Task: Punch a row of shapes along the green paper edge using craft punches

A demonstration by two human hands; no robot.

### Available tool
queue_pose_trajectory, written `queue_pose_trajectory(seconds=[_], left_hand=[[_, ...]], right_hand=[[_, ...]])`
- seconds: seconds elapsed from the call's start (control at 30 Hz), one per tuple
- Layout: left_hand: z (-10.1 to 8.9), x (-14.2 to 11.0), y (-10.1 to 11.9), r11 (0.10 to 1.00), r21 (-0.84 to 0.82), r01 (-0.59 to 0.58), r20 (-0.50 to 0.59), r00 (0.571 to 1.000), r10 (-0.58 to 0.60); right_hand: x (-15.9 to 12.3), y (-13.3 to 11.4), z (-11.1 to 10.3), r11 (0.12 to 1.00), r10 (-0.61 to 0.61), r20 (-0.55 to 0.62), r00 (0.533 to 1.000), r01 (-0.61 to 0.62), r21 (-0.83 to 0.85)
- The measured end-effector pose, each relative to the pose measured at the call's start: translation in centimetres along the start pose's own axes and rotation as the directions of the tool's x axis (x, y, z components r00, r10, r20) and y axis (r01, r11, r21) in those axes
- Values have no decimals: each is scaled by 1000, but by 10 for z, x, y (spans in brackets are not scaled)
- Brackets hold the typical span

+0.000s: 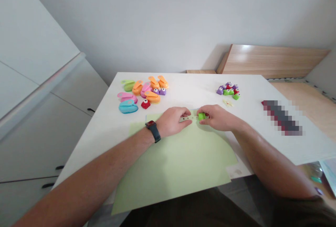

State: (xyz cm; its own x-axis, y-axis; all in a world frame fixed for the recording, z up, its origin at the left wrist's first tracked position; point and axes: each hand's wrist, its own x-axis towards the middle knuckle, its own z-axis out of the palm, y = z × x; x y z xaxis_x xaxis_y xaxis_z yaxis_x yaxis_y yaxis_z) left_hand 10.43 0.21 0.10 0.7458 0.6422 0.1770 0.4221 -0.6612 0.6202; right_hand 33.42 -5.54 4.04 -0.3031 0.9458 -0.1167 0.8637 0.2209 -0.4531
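Note:
A large sheet of pale green paper [181,160] lies on the table, its near edge hanging over the front. Along its far edge runs a row of small punched holes [187,118]. My right hand [216,116] grips a small green craft punch [202,116] between thumb and fingers at that edge. To the left, my left hand [173,120], with a dark watch [153,130] on the wrist, rests by the holes. Its thumb and fingers are apart, and nothing shows between them. The punch's underside is hidden.
Large lever punches [128,106] in several colours cluster at the back left, beside a small red punch [145,104]. More small punches [229,90] stand at the back right, near pale paper scraps [228,103]. A blurred dark object [282,118] lies on the table's right.

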Motion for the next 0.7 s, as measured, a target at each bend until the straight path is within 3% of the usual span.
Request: queue_pose_trajectory(seconds=[0.2, 0.37, 0.7], left_hand=[[-1, 10, 20, 990, 128, -61, -44, 997, 67], [11, 26, 35, 987, 139, -77, 1, 997, 78], [19, 38, 29, 995, 71, -75, 57, 996, 71]], right_hand=[[-2, -1, -1, 999, -25, -7, 1000, 25, -21], [-3, -2, 0, 998, -58, -17, 998, 58, 0], [-2, -1, 0, 995, -86, -25, 996, 84, -45]])
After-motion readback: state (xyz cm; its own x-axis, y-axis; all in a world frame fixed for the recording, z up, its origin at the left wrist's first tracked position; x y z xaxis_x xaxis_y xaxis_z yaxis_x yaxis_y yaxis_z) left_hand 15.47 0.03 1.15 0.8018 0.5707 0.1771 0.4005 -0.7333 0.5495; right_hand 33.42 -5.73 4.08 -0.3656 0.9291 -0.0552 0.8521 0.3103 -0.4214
